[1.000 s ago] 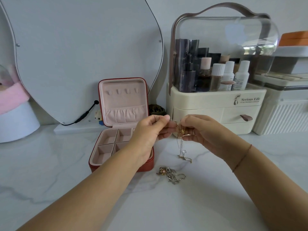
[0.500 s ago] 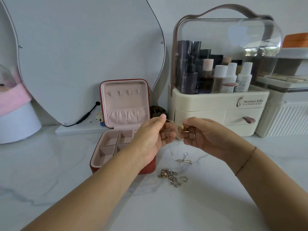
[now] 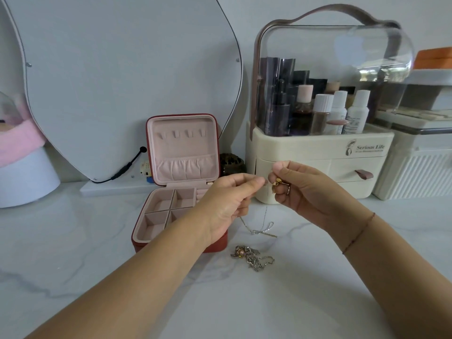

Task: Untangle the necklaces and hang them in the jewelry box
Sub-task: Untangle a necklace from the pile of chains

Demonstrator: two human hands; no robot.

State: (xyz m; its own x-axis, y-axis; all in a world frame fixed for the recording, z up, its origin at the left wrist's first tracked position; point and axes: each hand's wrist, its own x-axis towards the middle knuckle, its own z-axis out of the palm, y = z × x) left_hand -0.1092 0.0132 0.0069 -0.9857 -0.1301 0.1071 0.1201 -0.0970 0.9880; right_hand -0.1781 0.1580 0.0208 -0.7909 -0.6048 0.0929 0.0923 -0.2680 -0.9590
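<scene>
A thin silver necklace (image 3: 261, 230) with a small gold pendant is held up between both hands above the marble counter. My left hand (image 3: 230, 199) pinches one end of its chain. My right hand (image 3: 300, 187) pinches the other end at the gold pendant. The chain's low loop trails onto the counter. A tangled heap of necklaces (image 3: 252, 258) with a pinkish bead lies on the counter in front. The red jewelry box (image 3: 156, 241) stands open at my left hand, pink inside, with a row of small hooks and a pocket in its lid.
A cream cosmetics organizer (image 3: 318, 152) with a clear dome and bottles stands behind my hands. A white ribbed container (image 3: 415, 172) is at the right. A large mirror (image 3: 122, 69) leans at the back left with a black cable. A white and pink object sits at the far left.
My hands have drawn slightly apart, stretching the chain between them. The chain's hanging loop now lies lower, on the counter.
</scene>
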